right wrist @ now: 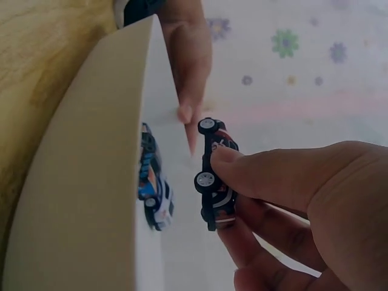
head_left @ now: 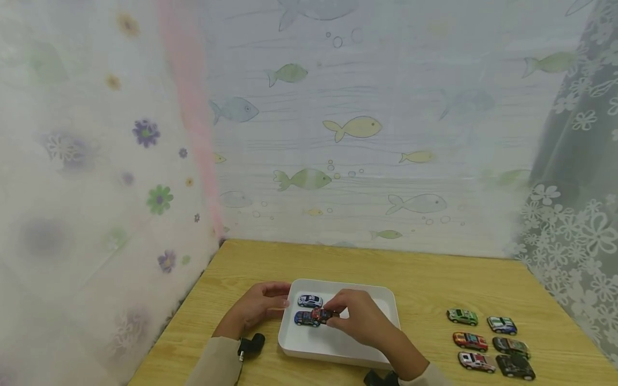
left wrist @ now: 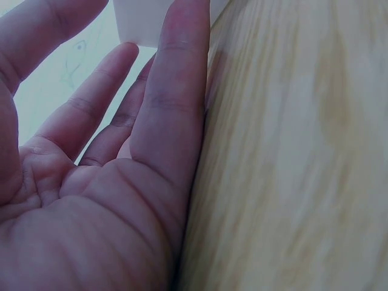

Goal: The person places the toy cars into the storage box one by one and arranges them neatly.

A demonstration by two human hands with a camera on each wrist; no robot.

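Observation:
Between thumb and fingers, my right hand [head_left: 362, 317] pinches a black and red toy car [right wrist: 219, 176] above the white tray [head_left: 338, 346]. Inside the tray, toward its left side, are a white toy car [head_left: 310, 301] and a blue toy car [head_left: 305, 318]; the held car overlaps the blue one in the head view. At the tray's left wall, my left hand [head_left: 260, 304] has its fingers loosely extended, with its edge along the table in the left wrist view and nothing in its palm.
On the wooden table [head_left: 425, 279], right of the tray, several toy cars stand in two columns, among them a green car [head_left: 462, 317], a red and yellow car [head_left: 470, 341] and a black car [head_left: 515, 367]. Patterned curtains [head_left: 357, 161] hang behind and at both sides.

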